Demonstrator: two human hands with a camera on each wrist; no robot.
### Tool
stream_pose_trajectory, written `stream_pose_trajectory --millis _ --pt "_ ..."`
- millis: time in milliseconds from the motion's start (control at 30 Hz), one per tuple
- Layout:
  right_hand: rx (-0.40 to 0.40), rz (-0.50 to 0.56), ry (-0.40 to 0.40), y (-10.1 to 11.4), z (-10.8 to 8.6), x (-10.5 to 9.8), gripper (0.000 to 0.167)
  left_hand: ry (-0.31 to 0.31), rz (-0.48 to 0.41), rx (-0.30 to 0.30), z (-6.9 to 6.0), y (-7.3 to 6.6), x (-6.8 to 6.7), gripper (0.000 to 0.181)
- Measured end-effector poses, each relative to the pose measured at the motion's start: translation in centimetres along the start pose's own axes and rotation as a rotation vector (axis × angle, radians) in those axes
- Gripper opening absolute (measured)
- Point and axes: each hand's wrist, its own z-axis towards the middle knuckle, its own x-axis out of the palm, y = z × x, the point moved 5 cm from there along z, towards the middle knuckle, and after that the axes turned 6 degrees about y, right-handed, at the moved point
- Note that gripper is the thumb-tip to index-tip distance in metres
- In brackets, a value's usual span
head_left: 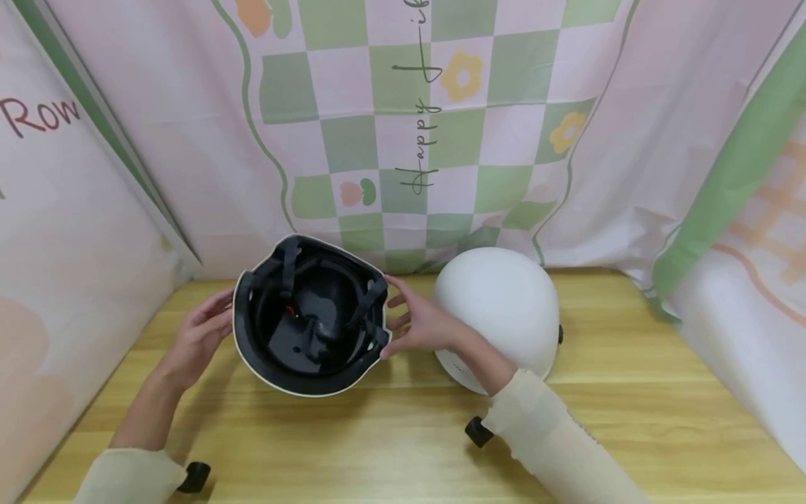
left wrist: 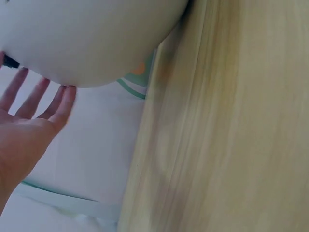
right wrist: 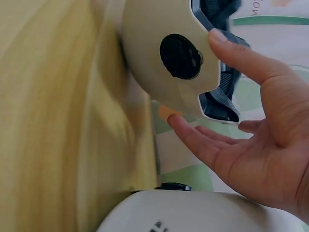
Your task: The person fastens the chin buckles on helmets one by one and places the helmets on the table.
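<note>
A white helmet (head_left: 242, 350) is turned over, its black inner shell (head_left: 315, 308) and dark straps (head_left: 290, 269) facing up. My left hand (head_left: 198, 339) touches its left side with the fingertips, fingers fairly straight and spread, as the left wrist view also shows. At the opposite side, my right hand (head_left: 418, 318) has its thumb (right wrist: 219, 37) against the rim, while its other fingers reach out straight below. A round black disc (right wrist: 181, 56) shows on the shell near that thumb. Whether the helmet rests on the table is hard to tell.
A second white helmet (head_left: 504, 308) sits dome up on the wooden table (head_left: 390, 455), partly behind my right forearm. Patterned cloth (head_left: 403, 140) hangs along the back and both sides. Black pieces (head_left: 480, 431) show by both sleeves.
</note>
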Motion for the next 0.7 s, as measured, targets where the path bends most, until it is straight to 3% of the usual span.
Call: stream_pose_trajectory --millis 167,400,533,700 --pt "0.048 -0.061 -0.039 -0.6 0.1 0.7 0.128 0.025 0.033 -0.028 0.0 0.2 0.2 0.053" --pt "0.076 -0.112 -0.096 -1.2 0.4 2.0 0.129 -0.05 0.05 -0.069 0.1 0.1 0.0 0.043" --pt "0.067 -0.155 -0.113 -1.4 0.6 2.9 0.131 -0.041 0.072 -0.083 0.0 0.1 0.0 0.043" --pt "0.086 -0.145 -0.146 -1.9 0.5 3.1 0.116 -0.033 0.09 -0.099 -0.2 0.1 0.1 0.043"
